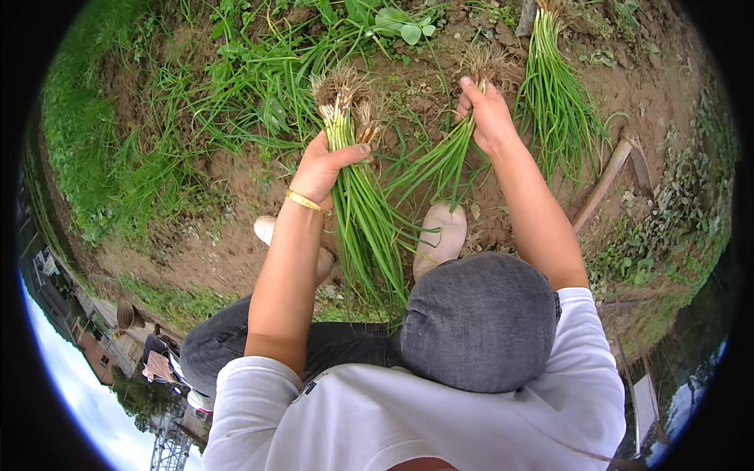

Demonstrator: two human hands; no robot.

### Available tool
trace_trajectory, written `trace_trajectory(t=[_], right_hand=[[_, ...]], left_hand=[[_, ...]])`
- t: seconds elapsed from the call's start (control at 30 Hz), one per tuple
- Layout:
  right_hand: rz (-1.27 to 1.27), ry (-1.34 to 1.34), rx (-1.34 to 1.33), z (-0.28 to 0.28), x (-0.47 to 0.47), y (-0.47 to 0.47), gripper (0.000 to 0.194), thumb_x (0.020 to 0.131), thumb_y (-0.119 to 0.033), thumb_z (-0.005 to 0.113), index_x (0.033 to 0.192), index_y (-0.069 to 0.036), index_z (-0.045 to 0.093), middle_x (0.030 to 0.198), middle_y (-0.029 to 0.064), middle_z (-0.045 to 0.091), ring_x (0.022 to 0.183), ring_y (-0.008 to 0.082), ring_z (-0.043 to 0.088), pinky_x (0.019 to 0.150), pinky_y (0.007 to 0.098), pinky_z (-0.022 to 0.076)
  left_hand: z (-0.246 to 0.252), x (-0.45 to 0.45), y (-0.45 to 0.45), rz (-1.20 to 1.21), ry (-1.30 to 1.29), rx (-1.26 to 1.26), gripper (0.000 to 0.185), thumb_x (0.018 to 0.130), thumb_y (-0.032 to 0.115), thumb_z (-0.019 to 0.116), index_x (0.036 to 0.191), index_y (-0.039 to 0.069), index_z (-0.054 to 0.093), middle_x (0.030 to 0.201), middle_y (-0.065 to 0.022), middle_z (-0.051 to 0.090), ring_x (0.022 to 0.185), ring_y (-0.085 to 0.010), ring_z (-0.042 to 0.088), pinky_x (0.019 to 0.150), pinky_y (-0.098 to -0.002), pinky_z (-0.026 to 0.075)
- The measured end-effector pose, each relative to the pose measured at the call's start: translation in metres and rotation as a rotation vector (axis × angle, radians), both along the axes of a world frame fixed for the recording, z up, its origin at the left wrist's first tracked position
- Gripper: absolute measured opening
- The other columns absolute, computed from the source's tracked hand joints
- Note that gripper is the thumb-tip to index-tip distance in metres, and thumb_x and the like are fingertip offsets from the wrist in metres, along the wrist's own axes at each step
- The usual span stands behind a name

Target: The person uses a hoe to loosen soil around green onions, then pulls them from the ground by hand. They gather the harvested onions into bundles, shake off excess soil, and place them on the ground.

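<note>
In my left hand [327,162] is a thick bunch of green onions [365,218], roots up, its long green leaves hanging toward my legs. A gold bracelet [306,201] circles that wrist. My right hand [484,109] grips a smaller bunch of green onions [445,158] just below its brown roots, with the leaves trailing down and to the left. The two bunches are held apart, though some leaf tips come close together. Another bunch [556,94] lies on the soil to the right of my right hand, roots at the top.
Green onion plants and weeds [253,88] cover the ground at the upper left. A wooden-handled tool [604,182] lies on the soil at the right. My light shoes [442,235] are below the hands. A short post [526,17] stands at the top.
</note>
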State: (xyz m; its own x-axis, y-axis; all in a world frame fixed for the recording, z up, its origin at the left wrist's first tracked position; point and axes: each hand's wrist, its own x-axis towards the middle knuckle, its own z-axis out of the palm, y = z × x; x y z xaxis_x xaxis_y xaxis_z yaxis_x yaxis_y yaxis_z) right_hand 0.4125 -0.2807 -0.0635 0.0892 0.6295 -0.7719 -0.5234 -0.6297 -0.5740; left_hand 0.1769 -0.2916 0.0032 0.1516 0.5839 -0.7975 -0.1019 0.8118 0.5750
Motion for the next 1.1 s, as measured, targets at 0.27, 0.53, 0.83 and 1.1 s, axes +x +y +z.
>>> trace_trajectory(t=[0.27,0.53,0.83,1.1], right_hand=[[0.353,0.188,0.093,0.016,-0.061,-0.045,0.035,0.082,-0.010,0.072,0.112,0.000,0.059,0.096,0.0037,0.066,0.078,0.0095,0.058,0.066,0.0264,0.0480],[0.419,0.159,0.140,0.023,-0.060,-0.036,0.029,0.084,-0.007,0.068,0.111,0.002,0.061,0.096,0.0054,0.067,0.079,0.0115,0.061,0.070,0.0276,0.0510],[0.495,0.195,0.177,0.012,-0.049,-0.032,0.028,0.087,-0.009,0.064,0.113,0.001,0.060,0.099,0.0052,0.067,0.083,0.0115,0.061,0.072,0.0277,0.0512],[0.569,0.226,0.309,0.007,-0.043,-0.034,0.029,0.090,-0.008,0.060,0.117,0.002,0.056,0.104,0.0051,0.064,0.086,0.0113,0.060,0.080,0.0286,0.0491]], left_hand=[[0.004,0.012,-0.001,0.011,-0.064,0.020,0.037,0.076,-0.004,0.059,0.113,0.000,0.054,0.097,-0.0066,0.063,0.082,-0.0168,0.062,0.075,-0.0310,0.053],[0.002,0.017,-0.001,0.006,-0.015,0.085,0.036,0.076,-0.004,0.067,0.110,0.001,0.055,0.096,-0.0063,0.064,0.081,-0.0166,0.064,0.071,-0.0310,0.055],[-0.006,0.024,0.000,0.137,0.033,0.138,0.034,0.076,-0.008,0.068,0.106,0.002,0.057,0.094,-0.0067,0.067,0.079,-0.0164,0.065,0.073,-0.0300,0.055],[-0.011,0.016,0.005,-0.004,-0.036,0.173,0.037,0.076,-0.004,0.069,0.111,0.001,0.056,0.099,-0.0057,0.066,0.086,-0.0150,0.064,0.079,-0.0302,0.053]])
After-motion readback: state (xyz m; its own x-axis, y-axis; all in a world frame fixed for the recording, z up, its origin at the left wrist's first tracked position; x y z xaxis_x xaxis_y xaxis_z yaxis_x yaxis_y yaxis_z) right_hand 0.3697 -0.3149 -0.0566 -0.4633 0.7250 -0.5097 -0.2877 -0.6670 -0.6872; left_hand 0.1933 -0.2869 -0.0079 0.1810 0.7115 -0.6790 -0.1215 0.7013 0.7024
